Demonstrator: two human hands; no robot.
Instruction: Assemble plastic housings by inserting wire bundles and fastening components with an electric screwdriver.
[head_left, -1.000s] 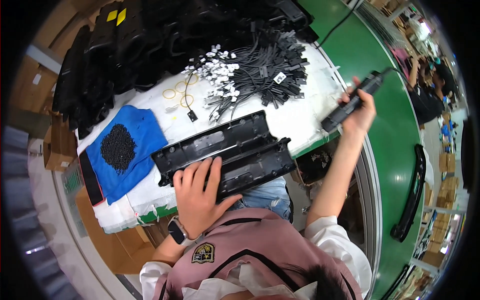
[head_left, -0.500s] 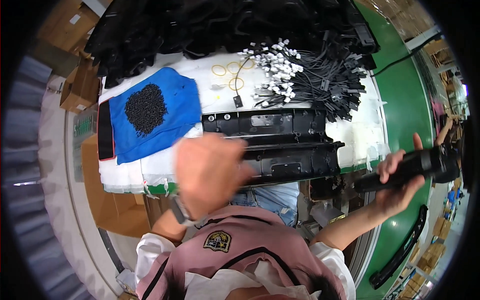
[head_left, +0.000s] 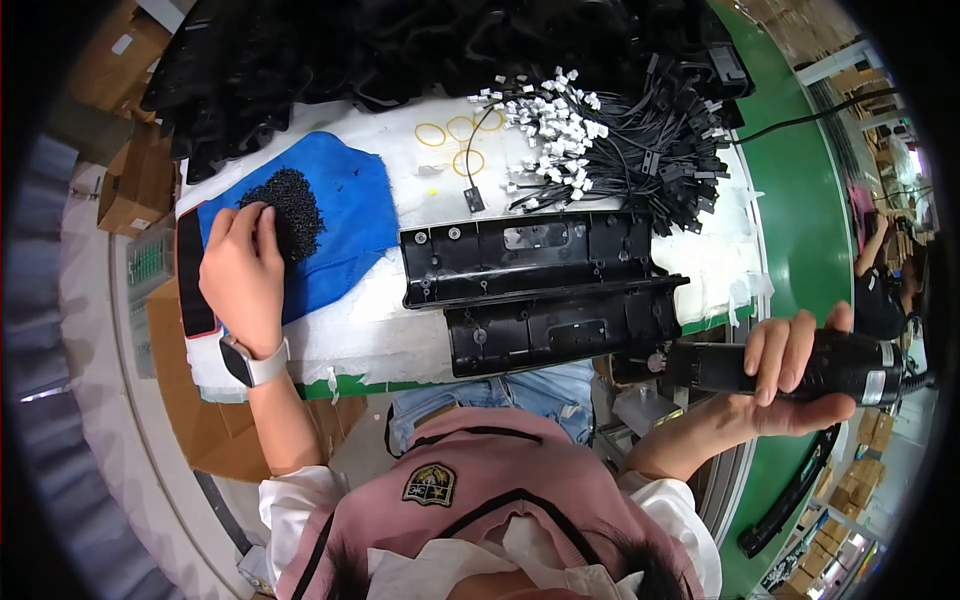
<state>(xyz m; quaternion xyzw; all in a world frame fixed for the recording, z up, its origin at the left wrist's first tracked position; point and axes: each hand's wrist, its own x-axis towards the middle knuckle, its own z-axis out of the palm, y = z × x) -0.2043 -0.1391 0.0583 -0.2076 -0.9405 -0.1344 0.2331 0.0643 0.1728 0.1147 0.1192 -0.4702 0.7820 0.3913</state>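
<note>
My left hand (head_left: pixel 240 280), with a watch on its wrist, reaches to the left edge of a pile of tiny black screws (head_left: pixel 297 220). The pile lies on a blue cloth (head_left: pixel 350 225). Its fingertips are drawn together at the pile; what they pinch is too small to make out. In my right hand (head_left: pixel 785 360) is a black electric screwdriver (head_left: pixel 705 368), held level beyond the table's right edge, its tip pointing left. Two long black plastic housings lie side by side at the near middle, a farther one (head_left: pixel 500 262) and a nearer one (head_left: pixel 520 335), hollow sides up.
Black cables with white connectors (head_left: pixel 620 150) are heaped at the back right. One single cable (head_left: pixel 474 200) and several yellow rubber bands (head_left: pixel 430 134) lie beside them. Glossy black parts (head_left: pixel 400 60) fill the far edge. Another person (head_left: pixel 880 290) is at the far right.
My left hand has moved left from the housings to the screw pile, and its fingers have come together there. My right hand still holds the screwdriver, its fingers now wrapped over the top.
</note>
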